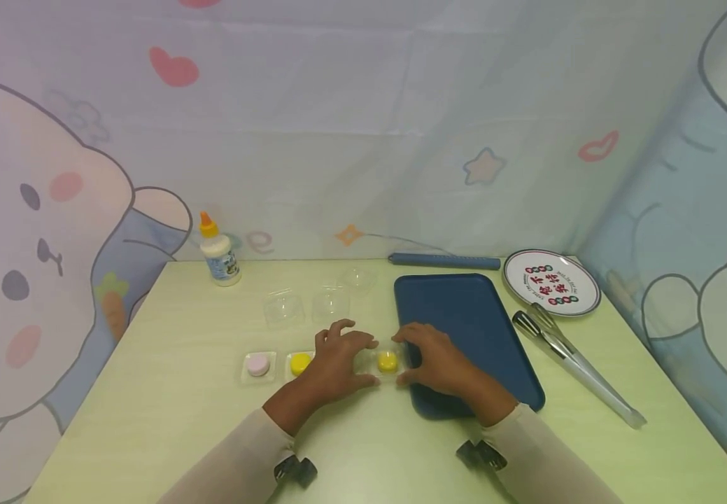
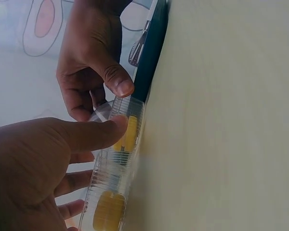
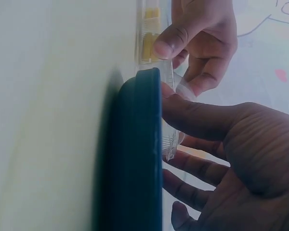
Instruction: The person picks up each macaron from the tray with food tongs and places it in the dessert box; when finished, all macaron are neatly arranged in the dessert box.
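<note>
A small clear plastic box (image 1: 369, 363) with a round yellow sweet (image 1: 387, 362) inside lies between my hands. My left hand (image 1: 336, 360) holds its left side, thumb at the near edge and fingers at the far edge. The right hand (image 1: 437, 358) grips the opposite side the same way, over the tray's left edge. A clear domed lid (image 3: 185, 89) shows at the box between the fingers. Left of my hands, a second yellow sweet (image 1: 300, 363) and a pale pink one (image 1: 258, 364) sit in clear bases; the left hand partly hides the yellow one's base.
Clear lids (image 1: 284, 308) lie behind the sweets. A dark blue tray (image 1: 464, 315) is at the right, with metal tongs (image 1: 574, 364) and a printed plate (image 1: 580, 276) beyond it. A glue bottle (image 1: 220, 255) stands back left; a blue rod (image 1: 445, 261) lies along the back edge.
</note>
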`<state>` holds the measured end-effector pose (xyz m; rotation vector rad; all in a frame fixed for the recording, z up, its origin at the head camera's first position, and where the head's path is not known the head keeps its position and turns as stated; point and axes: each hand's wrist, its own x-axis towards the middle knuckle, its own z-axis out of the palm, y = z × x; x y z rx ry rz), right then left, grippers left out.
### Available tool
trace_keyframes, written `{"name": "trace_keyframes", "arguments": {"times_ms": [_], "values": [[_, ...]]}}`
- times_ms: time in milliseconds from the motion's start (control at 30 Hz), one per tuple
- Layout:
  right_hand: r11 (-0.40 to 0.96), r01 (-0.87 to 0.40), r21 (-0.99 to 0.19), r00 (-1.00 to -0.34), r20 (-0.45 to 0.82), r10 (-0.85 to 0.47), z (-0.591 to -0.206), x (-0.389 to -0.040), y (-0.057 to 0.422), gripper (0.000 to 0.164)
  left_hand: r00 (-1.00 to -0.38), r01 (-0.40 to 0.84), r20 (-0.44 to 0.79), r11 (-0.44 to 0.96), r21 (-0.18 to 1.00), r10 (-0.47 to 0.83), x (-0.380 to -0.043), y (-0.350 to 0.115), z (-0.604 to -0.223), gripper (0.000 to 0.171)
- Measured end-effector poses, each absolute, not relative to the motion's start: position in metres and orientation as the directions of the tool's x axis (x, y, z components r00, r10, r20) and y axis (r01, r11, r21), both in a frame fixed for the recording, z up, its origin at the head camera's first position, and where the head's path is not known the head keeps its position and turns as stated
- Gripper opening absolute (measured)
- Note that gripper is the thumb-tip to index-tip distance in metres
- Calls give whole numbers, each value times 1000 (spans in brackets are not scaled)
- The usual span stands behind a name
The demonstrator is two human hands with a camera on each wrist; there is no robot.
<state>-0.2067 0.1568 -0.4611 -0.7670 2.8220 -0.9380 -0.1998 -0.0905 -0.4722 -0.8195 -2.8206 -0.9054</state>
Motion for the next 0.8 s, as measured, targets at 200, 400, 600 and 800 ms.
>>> {"name": "trace_keyframes", "arguments": {"times_ms": [200,400,600,800], "values": [[687,-443,-576,-876,116,-468,-463,-208,157,66,-862,499,209,702,508,461,-200,-90,-472,57],[694,-448,-563,-878,129,-462,-463,-209,157,67,-869,483,184,711,511,459,-202,-89,-469,57],[703,-463,-540,-872,139,-469,-463,-211,155,67,-875,473,165,734,488,455,-203,-88,-467,57],[728,-433,-531,-885,98,-455,-463,-215,155,71,-873,474,156,729,495,462,-206,-89,-463,58]]}}
